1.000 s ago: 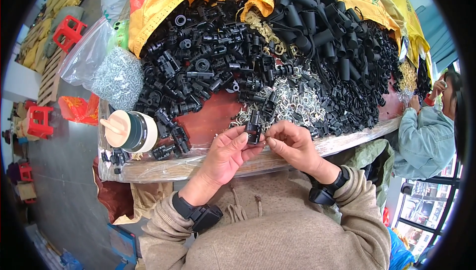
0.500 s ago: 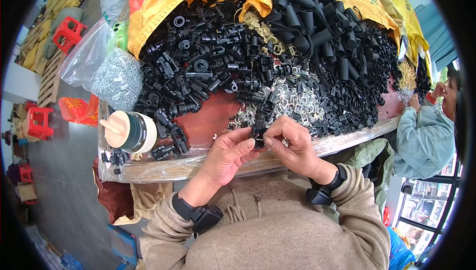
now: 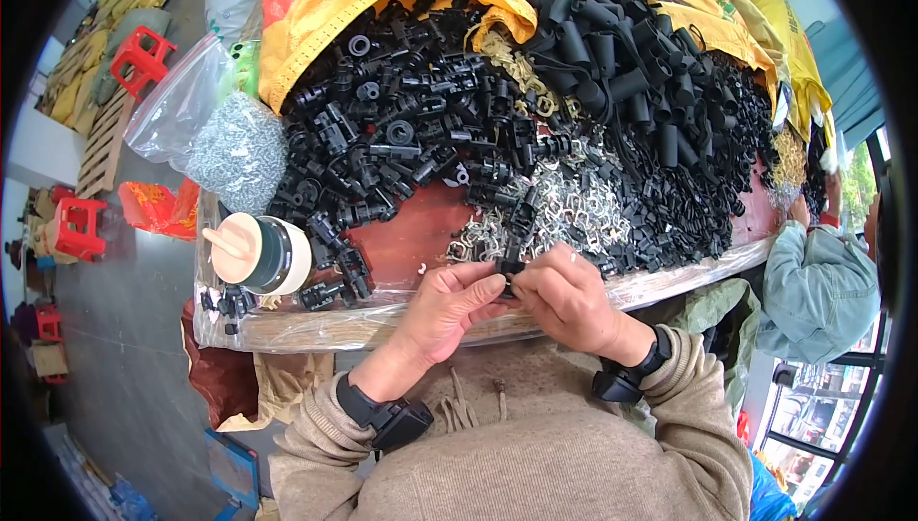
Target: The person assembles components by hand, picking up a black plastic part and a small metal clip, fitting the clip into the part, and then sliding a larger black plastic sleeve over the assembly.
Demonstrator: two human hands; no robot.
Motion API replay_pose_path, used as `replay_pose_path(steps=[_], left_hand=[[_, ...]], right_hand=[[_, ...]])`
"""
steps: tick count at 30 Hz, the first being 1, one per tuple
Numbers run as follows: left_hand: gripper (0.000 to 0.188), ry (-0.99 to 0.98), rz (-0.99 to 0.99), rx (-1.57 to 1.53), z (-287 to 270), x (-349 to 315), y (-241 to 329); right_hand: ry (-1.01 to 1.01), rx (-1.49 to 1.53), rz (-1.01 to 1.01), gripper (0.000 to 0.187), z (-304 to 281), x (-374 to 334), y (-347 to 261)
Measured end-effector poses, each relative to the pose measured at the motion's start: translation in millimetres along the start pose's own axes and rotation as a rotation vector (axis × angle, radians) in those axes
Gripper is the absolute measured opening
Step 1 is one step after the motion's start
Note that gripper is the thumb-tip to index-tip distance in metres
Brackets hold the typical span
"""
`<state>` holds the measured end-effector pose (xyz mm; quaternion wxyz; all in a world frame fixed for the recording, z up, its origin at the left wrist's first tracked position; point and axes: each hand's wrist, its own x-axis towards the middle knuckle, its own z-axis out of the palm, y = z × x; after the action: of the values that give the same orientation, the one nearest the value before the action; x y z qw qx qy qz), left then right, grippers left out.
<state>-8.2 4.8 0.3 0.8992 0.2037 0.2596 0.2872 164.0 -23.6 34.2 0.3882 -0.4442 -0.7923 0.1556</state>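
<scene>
Both hands meet over the table's front edge around a small black plastic part (image 3: 510,263). My left hand (image 3: 448,303) pinches it between thumb and fingers from the left. From the right, my right hand (image 3: 568,299) has thumb and curled fingers at its near end; whether a smaller piece is between them is hidden. Just beyond lies a heap of small silvery metal rings and clips (image 3: 572,198) mixed with black bits. Left of that spreads a large pile of black plastic fittings (image 3: 382,129). Black tubes with straps (image 3: 622,72) are piled at the far right.
A cup with a pale lid (image 3: 256,253) stands at the table's left corner, beside a clear bag of small silver screws (image 3: 239,153). Yellow sacks (image 3: 335,5) lie at the back. A co-worker in a light blue jacket (image 3: 820,282) is at the right.
My view has shifted slightly, so the table sits a little further right and lower. The right fingers have curled more closely over the part. At the right, the co-worker has leaned away.
</scene>
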Motion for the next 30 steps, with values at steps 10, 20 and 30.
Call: replay_pose_path(steps=[10,20,30], left_hand=[[0.024,0.042,0.034,0.102,-5.5,-4.4,-1.1],[0.028,0.027,0.034,0.153,-7.6,-11.4,11.1],[0.027,0.037,0.087,0.194,-10.2,-14.7,13.7]], right_hand=[[-0.040,0.836,0.622,0.023,15.3,-7.0,13.8],[-0.272,0.840,0.625,0.022,7.4,3.9,16.5],[-0.335,0.220,0.283,0.016,-9.6,21.1,13.8]])
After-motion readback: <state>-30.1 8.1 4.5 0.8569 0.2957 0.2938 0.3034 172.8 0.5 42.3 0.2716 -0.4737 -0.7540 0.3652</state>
